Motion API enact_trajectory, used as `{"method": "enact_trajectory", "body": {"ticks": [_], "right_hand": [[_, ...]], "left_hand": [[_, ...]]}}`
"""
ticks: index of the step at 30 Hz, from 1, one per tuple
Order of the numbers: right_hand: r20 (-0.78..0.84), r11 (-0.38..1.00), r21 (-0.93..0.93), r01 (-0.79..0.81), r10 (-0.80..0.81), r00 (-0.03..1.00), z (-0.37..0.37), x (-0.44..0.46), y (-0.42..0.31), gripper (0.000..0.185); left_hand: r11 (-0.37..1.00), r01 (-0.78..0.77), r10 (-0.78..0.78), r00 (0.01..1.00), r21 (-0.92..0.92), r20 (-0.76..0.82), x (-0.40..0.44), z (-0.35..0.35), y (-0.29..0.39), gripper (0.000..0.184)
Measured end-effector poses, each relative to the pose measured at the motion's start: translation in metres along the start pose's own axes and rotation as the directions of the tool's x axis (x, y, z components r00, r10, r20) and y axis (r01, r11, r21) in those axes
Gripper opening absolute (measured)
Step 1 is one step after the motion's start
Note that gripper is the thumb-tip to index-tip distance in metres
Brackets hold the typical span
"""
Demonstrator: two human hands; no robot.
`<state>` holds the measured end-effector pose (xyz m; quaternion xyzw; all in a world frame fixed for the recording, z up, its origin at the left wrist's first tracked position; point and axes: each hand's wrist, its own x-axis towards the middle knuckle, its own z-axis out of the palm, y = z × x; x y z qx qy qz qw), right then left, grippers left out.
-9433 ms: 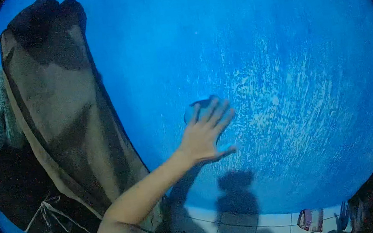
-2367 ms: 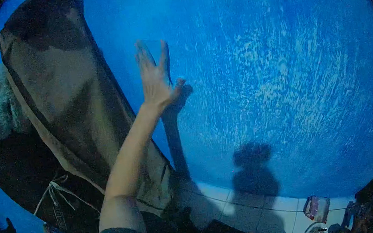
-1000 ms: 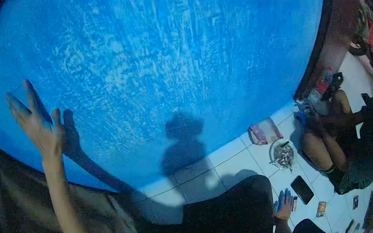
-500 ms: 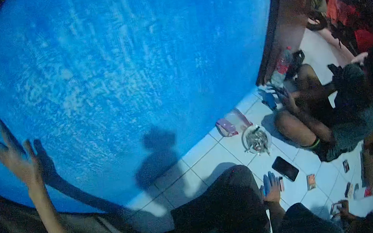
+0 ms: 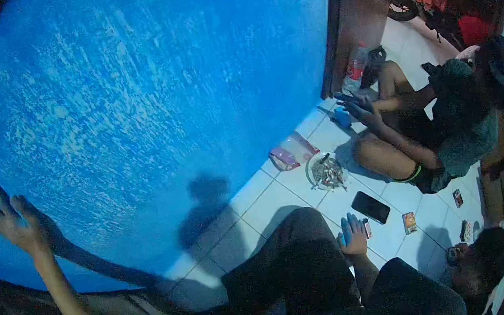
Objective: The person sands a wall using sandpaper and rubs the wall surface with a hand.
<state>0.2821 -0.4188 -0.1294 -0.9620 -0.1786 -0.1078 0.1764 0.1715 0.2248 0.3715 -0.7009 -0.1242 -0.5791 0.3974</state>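
Note:
My left hand [image 5: 18, 227] is raised in front of the blue wall [image 5: 131, 97], fingers apart with nothing in them. Its shadow falls close beside it; whether it touches the wall I cannot tell. Low over the white tiled floor [image 5: 264, 207], my right hand [image 5: 354, 236] is spread flat and holds nothing. A small red-and-white object [image 5: 367, 228] lies right by its fingers. Just beyond is a black phone [image 5: 371, 207], and to its right an orange pack [image 5: 409, 222]. A round dish of cigarette butts [image 5: 326, 171] sits farther off.
A purple plastic packet [image 5: 285, 158] lies by the wall. On the right another person [image 5: 412, 131] sits on the floor, hands together, near a red-labelled bottle [image 5: 356, 69]. Another person's dark-haired head [image 5: 493, 250] shows at lower right. Cardboard boxes [image 5: 496, 190] stand at the right edge.
The view has shifted, so the floor items and seated person appear farther left and higher. My left hand stays raised and my right stays down. The head at lower right shows more now.

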Motion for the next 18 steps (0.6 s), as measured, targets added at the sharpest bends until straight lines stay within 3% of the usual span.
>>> {"method": "enact_trajectory", "body": {"ticks": [4, 7, 10, 13, 14, 17, 18], "right_hand": [[0.046, 1.0, -0.016, -0.014, 0.015, 0.999, -0.002, 0.001, 0.002, 0.052], [0.022, 1.0, 0.007, -0.012, 0.012, 1.0, -0.009, 0.003, -0.004, 0.052], [0.002, 1.0, -0.011, 0.014, -0.014, 1.0, -0.002, -0.001, 0.001, 0.055], [0.104, 0.97, 0.24, 0.039, -0.066, 0.992, -0.032, -0.007, 0.006, 0.061], [0.134, 0.999, 0.025, 0.032, -0.035, 0.99, -0.038, -0.018, 0.011, 0.066], [-0.044, 0.915, 0.287, -0.283, 0.308, 0.95, -0.068, -0.059, 0.011, 0.056], [0.198, 0.846, 0.207, -0.491, 0.455, 0.868, -0.073, -0.073, 0.021, 0.065]], "left_hand": [[0.994, 0.027, -0.023, 0.999, -0.104, 0.039, -0.021, 0.021, -0.032, 0.062], [0.997, -0.006, 0.005, 1.0, -0.079, -0.006, -0.019, 0.021, -0.037, 0.059], [0.999, -0.003, -0.001, 0.996, -0.05, -0.084, 0.006, 0.0, -0.003, 0.058], [0.981, -0.084, 0.075, 0.995, -0.173, -0.061, -0.007, 0.024, -0.046, 0.057], [0.964, -0.035, 0.031, 0.999, -0.264, -0.018, -0.018, 0.035, -0.065, 0.051], [0.951, -0.224, 0.21, 0.974, 0.212, 0.084, -0.005, 0.022, -0.022, 0.087], [0.958, -0.226, 0.217, 0.974, 0.175, 0.072, -0.001, 0.032, -0.002, 0.087]]}}
